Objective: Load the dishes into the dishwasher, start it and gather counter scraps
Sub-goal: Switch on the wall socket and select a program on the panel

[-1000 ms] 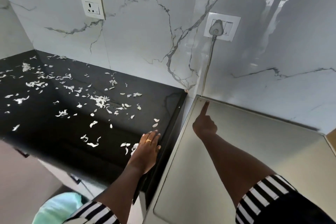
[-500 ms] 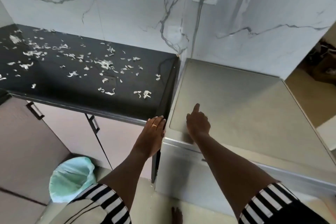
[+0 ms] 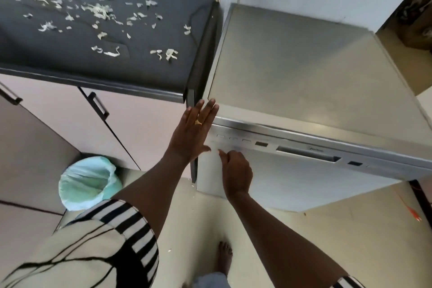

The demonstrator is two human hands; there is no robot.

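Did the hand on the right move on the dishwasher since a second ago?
Yes. The right hand left the top of the dishwasher, coming toward the person and down to the buttons on its front.

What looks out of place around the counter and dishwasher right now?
Pale scraps lie scattered across the black countertop, not yet gathered. A few specks sit on the floor by the corner of the dishwasher, and an orange bit lies further right. The dishwasher door looks closed and square.
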